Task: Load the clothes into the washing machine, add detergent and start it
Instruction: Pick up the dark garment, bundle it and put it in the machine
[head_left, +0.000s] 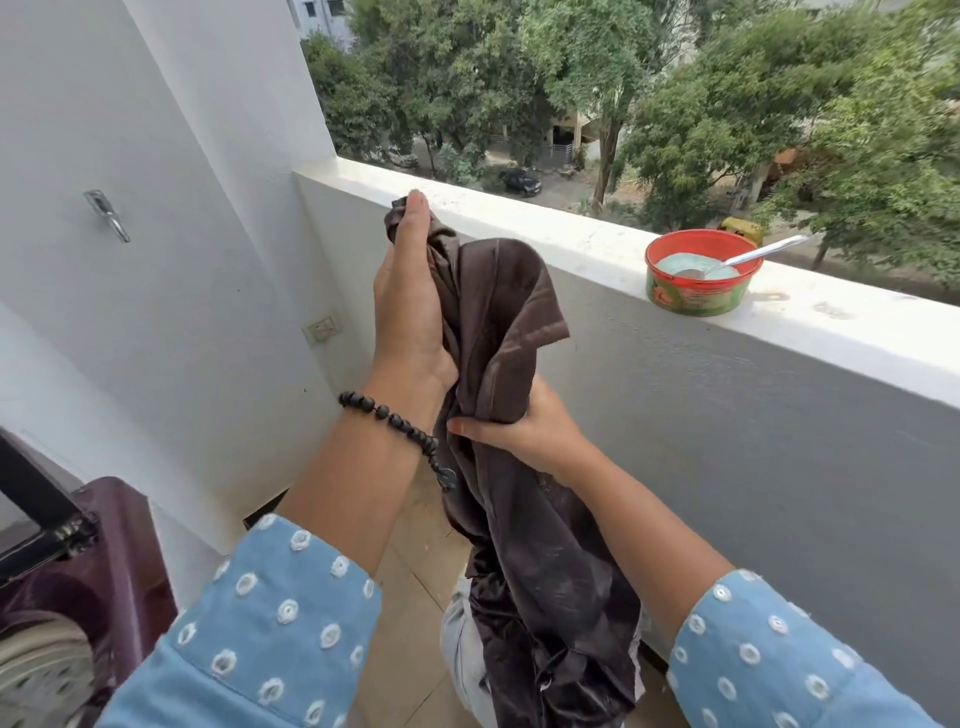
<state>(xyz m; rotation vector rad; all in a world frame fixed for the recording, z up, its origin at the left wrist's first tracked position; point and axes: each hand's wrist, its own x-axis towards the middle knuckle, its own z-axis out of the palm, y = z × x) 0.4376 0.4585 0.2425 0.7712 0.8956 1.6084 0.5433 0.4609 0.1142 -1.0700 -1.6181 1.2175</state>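
Brown garment (519, 415) in both hands.

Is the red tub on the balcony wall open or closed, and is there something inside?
Open. The red tub has no lid on it; pale blue-green powder fills its inside, and a metal spoon rests in it, handle over the rim.

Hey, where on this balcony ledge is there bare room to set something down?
The ledge is bare from the wall corner to the red detergent tub, and again right of the tub. The left hand with the brown garment hides some of the first stretch.
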